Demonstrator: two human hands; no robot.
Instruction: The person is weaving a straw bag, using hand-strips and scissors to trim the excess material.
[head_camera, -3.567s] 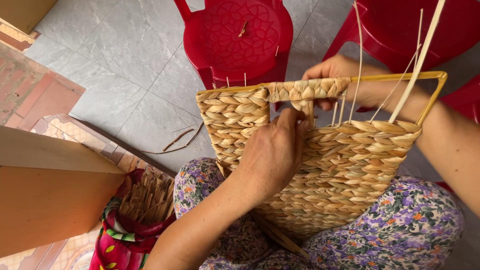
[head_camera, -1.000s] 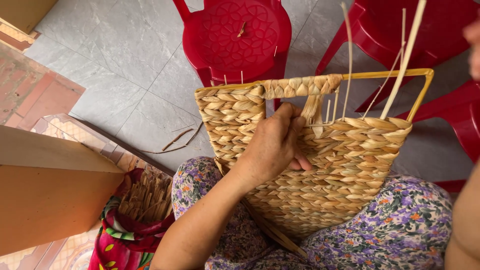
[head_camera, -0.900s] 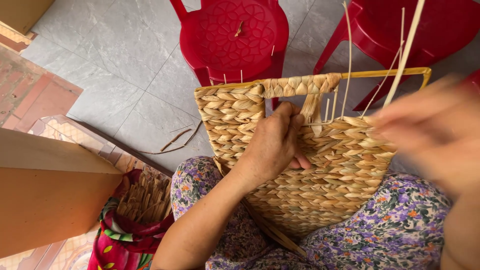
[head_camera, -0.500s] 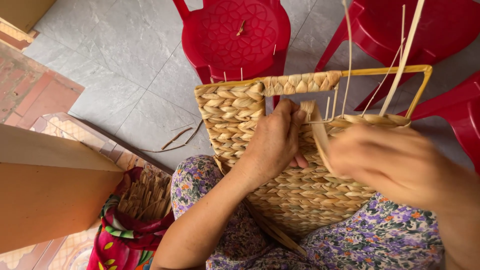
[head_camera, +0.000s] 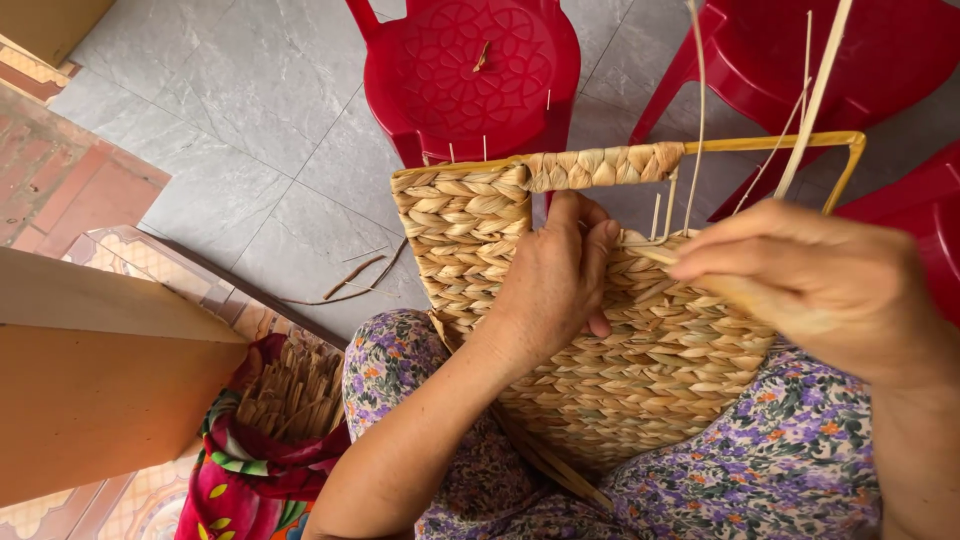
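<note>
At centre frame her left hand (head_camera: 555, 285) lies flat, fingers spread, pressing the woven basket panel (head_camera: 620, 370) on her lap. Right of it, her right hand (head_camera: 810, 280) pinches a straw strand (head_camera: 655, 255). Red stool (head_camera: 470, 70) at the top.

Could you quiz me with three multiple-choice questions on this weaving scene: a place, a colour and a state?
1. Where does the woven basket rest?
A. on the person's lap
B. on a chair seat
C. on the tiled floor

2. What colour is the plastic stool behind it?
A. blue
B. red
C. white

3. How far is the basket's wire frame covered along its top edge?
A. fully
B. partly
C. not at all

Answers: 1 A, it lies on the flowered trousers; 2 B, plainly red; 3 B, the braid stops midway, leaving bare yellow wire on the right.
</note>
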